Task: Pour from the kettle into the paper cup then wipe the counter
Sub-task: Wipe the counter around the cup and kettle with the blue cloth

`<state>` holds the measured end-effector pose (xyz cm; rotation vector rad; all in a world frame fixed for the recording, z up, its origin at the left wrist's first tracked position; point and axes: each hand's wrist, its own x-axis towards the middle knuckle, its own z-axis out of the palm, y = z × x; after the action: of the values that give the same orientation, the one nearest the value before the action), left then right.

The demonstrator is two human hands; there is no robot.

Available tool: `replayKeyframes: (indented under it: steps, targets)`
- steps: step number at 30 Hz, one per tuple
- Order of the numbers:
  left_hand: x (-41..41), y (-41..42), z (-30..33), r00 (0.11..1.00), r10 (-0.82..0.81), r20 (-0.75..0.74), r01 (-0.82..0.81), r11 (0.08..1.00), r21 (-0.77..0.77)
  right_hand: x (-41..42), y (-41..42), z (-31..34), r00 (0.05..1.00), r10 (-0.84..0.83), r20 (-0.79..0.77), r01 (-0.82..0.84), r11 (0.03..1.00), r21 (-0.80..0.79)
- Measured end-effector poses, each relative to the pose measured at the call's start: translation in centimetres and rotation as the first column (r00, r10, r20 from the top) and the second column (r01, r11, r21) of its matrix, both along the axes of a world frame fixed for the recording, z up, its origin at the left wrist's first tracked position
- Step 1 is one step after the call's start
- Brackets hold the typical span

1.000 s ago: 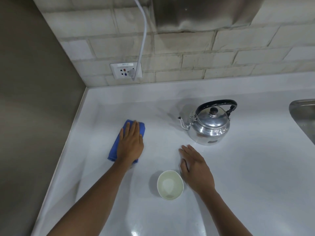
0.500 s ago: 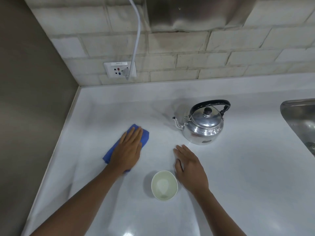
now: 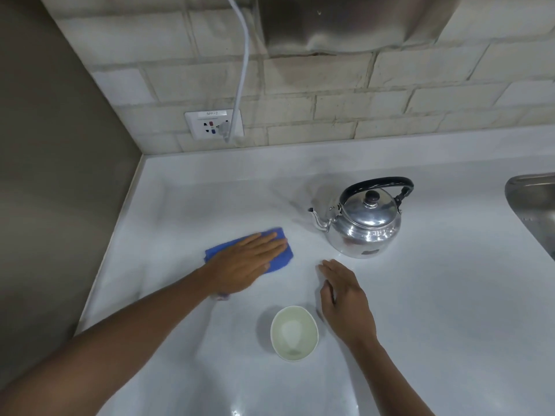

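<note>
A shiny metal kettle [image 3: 365,223] with a black handle stands upright on the white counter [image 3: 435,295], its spout pointing left. A white paper cup [image 3: 293,333] stands in front of it, with clear liquid inside. My left hand [image 3: 244,267] lies flat on a folded blue cloth [image 3: 282,255], pressing it to the counter left of the kettle. My right hand [image 3: 345,301] rests flat on the counter just right of the cup, fingers apart, holding nothing.
A steel sink [image 3: 531,205] is set into the counter at the right edge. A brown wall [image 3: 54,175] closes the left side. On the tiled back wall a socket [image 3: 213,124] holds a plug with a white cable [image 3: 241,67] running up.
My left hand has slid the blue cloth to the right, toward the kettle, and turned it more crosswise. My right hand, the cup and the kettle have stayed put.
</note>
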<state>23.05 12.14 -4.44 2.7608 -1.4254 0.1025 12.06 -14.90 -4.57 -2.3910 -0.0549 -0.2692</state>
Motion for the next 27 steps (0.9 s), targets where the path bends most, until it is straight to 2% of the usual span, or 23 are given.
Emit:
replayKeyframes:
  steps: [3,5,6,8,11,13,14,16,18,20,22,24,27]
  targets:
    - [1.7,-1.1,0.2,0.944,0.320,-0.083,-0.325,0.944,-0.059,0.1,0.1,0.0,1.000,-0.009,-0.008,0.009,1.000,-0.002]
    - [2.2,-3.1,0.3,0.884,0.454,-0.110,-0.462,0.885,-0.062,0.0,0.2,0.2,1.000,-0.014,-0.013,0.014,1.000,-0.003]
    - [2.2,-3.8,0.3,0.883,0.455,-0.115,-0.463,0.884,-0.055,0.0,0.1,0.2,1.000,-0.013,-0.013,0.013,1.000,-0.003]
    - [2.0,-4.8,0.0,0.935,0.343,-0.085,-0.349,0.935,-0.061,0.1,0.1,0.3,1.000,-0.011,-0.007,0.011,1.000,0.002]
    - [-0.2,-4.2,-0.4,0.999,0.021,-0.040,-0.021,1.000,-0.013,0.1,-0.1,0.2,1.000,-0.015,0.012,0.015,1.000,0.007]
    - [-1.2,-2.4,0.1,0.983,-0.177,-0.055,0.179,0.983,0.047,0.2,-0.3,0.1,0.999,-0.028,0.019,0.027,1.000,0.015]
    - [-0.9,-1.3,0.3,0.972,-0.227,-0.061,0.230,0.972,0.050,0.2,-0.2,0.2,0.999,-0.030,0.017,0.029,0.999,0.015]
    - [0.7,0.2,0.3,0.984,-0.169,-0.050,0.171,0.985,0.032,0.2,-0.1,0.3,0.999,-0.034,0.008,0.034,0.999,0.016]
    - [2.2,0.2,0.2,0.998,0.042,-0.056,-0.043,0.999,-0.019,0.2,-0.1,0.4,0.999,-0.039,0.001,0.039,0.999,0.016]
    - [2.7,-1.7,0.3,0.973,0.222,-0.066,-0.225,0.974,-0.033,0.2,0.0,0.5,0.999,-0.041,-0.006,0.041,0.999,0.015]
    - [2.7,-3.8,0.3,0.948,0.312,-0.065,-0.315,0.948,-0.050,0.2,0.0,0.6,0.999,-0.037,-0.006,0.037,0.999,0.018]
    - [2.6,-5.0,0.3,0.952,0.296,-0.075,-0.301,0.952,-0.058,0.2,0.0,0.8,0.999,-0.041,-0.001,0.041,0.999,0.031]
    - [1.8,-5.8,0.2,0.992,0.105,-0.069,-0.108,0.993,-0.038,0.2,-0.1,1.1,0.998,-0.061,0.029,0.059,0.995,0.077]
